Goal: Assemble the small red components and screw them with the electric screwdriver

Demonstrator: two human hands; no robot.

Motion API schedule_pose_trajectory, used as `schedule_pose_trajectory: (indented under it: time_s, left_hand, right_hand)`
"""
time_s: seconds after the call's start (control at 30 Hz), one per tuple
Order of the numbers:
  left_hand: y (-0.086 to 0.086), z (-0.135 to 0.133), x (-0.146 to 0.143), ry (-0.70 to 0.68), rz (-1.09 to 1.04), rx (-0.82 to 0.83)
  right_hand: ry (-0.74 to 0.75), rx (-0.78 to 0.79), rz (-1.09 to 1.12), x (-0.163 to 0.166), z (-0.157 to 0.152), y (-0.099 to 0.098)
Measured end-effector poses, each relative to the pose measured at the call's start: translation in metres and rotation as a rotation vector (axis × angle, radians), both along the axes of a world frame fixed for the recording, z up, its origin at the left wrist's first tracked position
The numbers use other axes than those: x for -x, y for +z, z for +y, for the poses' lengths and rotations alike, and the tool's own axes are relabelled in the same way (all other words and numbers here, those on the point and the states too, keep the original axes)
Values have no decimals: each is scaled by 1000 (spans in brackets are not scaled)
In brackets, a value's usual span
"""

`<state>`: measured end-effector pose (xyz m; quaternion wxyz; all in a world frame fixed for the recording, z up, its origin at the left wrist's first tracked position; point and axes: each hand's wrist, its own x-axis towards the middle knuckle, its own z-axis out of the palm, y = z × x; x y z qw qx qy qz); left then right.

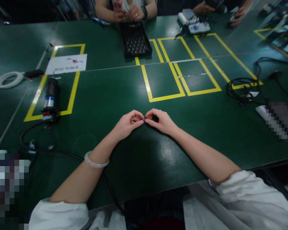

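Observation:
My left hand (127, 126) and my right hand (165, 123) meet above the green table (115, 83), fingertips almost touching. Each is closed in a pinch of thumb and forefinger. Between the fingertips shows a small, thin dark and red piece (144, 119), like short wires; the fingers cover most of it, and its exact kind is too small to tell. A pale bangle (96, 163) circles my left wrist.
At left lie a cabled cylindrical tool (50, 99), a white ring (9, 80) and a paper sign (68, 64). Yellow tape (168, 96) marks rectangles. A black tray (137, 53) of small parts stands before a co-worker's hands (134, 12). Coiled black cable (232, 91) lies right.

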<state>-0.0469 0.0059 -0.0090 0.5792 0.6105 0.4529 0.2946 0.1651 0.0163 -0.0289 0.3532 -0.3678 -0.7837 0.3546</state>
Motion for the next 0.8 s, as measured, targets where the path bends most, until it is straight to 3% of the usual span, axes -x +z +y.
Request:
schedule_pose_trajectory:
  time_s: [0.27, 0.6, 0.7, 0.8]
  left_hand:
    - [-2, 1, 2, -11, 21, -39]
    - [6, 1, 4, 4, 52, 7]
    - [13, 9, 18, 18, 115, -16]
    - [26, 23, 54, 32, 287, -121]
  right_hand:
    - [-9, -90, -67, -1, 2, 0]
    - [-4, -23, -11, -2, 2, 0]
    - [-14, -8, -11, -2, 2, 1]
    - [-12, -2, -14, -3, 2, 1]
